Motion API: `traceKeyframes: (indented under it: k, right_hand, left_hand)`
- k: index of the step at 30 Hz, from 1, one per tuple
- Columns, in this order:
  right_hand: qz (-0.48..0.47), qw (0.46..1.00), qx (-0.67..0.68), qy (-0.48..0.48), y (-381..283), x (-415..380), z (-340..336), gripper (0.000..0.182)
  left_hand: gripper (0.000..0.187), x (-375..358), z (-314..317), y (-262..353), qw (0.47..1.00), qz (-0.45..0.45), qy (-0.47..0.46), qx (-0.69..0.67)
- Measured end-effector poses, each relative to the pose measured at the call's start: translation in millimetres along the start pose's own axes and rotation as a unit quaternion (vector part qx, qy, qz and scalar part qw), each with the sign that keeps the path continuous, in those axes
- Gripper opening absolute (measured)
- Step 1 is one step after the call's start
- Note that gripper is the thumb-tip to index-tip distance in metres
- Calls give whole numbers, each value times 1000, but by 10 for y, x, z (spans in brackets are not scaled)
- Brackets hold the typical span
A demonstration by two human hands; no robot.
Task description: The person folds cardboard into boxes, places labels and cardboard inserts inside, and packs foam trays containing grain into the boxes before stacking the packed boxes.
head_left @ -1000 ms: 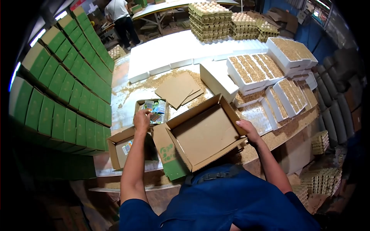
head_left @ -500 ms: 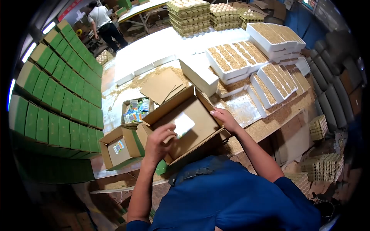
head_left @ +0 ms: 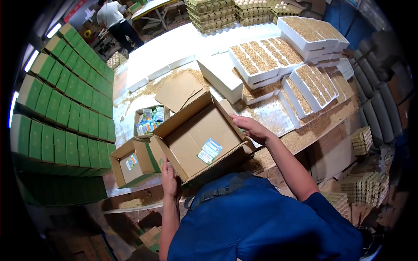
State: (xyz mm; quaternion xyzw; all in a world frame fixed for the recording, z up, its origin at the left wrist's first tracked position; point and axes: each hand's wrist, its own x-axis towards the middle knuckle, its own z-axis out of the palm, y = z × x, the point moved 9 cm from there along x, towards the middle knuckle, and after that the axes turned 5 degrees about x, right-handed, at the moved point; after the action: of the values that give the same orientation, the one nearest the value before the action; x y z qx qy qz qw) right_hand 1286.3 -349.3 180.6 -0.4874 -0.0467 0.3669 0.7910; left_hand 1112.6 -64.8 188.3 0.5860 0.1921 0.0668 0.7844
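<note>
An open cardboard box [head_left: 191, 129] is tilted in front of me. My left hand [head_left: 170, 179] grips its near left side, fingers along the outer wall. At the opposite side, my right hand [head_left: 250, 128] is closed on the right wall, thumb near the rim. A blue and green printed packet [head_left: 210, 150] lies flat on the box floor near the right corner. To the left stands a smaller-looking open green-sided box [head_left: 138, 176] with a similar packet [head_left: 131, 162] inside. Behind it, an open carton [head_left: 138, 116] holds several such packets [head_left: 150, 121].
Flat cardboard sheets [head_left: 178, 91] lie behind the box. White foam trays of husk-like filling [head_left: 261, 58] are at the right. Stacked green boxes [head_left: 65, 104] form a wall at left. Egg trays [head_left: 211, 15] stand at the back, and another person [head_left: 116, 26] is at far left.
My left hand has left the box interior and now holds its left side. The packet inside has shifted toward the near right and lies flat. My right hand stays on the right wall.
</note>
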Motion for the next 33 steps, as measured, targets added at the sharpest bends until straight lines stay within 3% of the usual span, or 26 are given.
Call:
traceKeyframes:
  k: [1, 2, 4, 5, 8, 14, 17, 20, 22, 23, 24, 27, 29, 33]
  right_hand:
    - [19, 997, -79, 12, 59, 46, -27, 71]
    - [38, 987, -158, 21, 110, 109, -50, 79]
    - [-17, 969, -243, -36, 33, 270, 144, 87]
    - [-9, 961, -277, -6, 21, 287, 151, 89]
    - [-17, 933, -359, 27, 106, 487, 101, 94]
    - [-77, 916, -390, 61, 159, 596, 160, 100]
    - [-55, 932, -352, 66, 188, 517, 155, 106]
    - [-54, 895, -428, 116, 202, 523, -15, 109]
    - [44, 987, -146, 57, 415, 584, -75, 107]
    - [81, 991, -53, 89, 543, 561, -130, 96]
    - [106, 989, -46, 95, 469, 451, -19, 84]
    - [118, 988, -85, 50, 467, 364, 121, 69]
    - [121, 986, -84, 75, 581, 336, 12, 59]
    - [103, 986, -90, 94, 542, 121, 201, 54]
  left_hand:
    - [63, 8, -129, -103, 990, -69, 57, 113]
    - [63, 43, -98, -144, 989, -71, 61, 111]
    - [78, 137, 203, 52, 918, 130, -13, 374]
    - [90, 203, 129, 17, 956, 102, -5, 277]
    - [88, 212, 266, 47, 933, 51, -52, 352]
    - [84, 276, 91, -52, 940, 70, -15, 335]
    - [84, 237, 120, -11, 915, 135, -10, 381]
    - [83, 235, 96, -24, 944, 107, -12, 311]
    - [82, 244, 36, -29, 950, 99, -17, 295]
    - [82, 246, -28, -37, 951, 99, -10, 292]
    - [81, 274, -63, -78, 948, 99, -19, 301]
    - [81, 302, -201, -137, 951, 91, -34, 292]
    - [81, 294, -176, -90, 953, 97, -52, 281]
    - [76, 296, -215, -71, 952, 106, -68, 279]
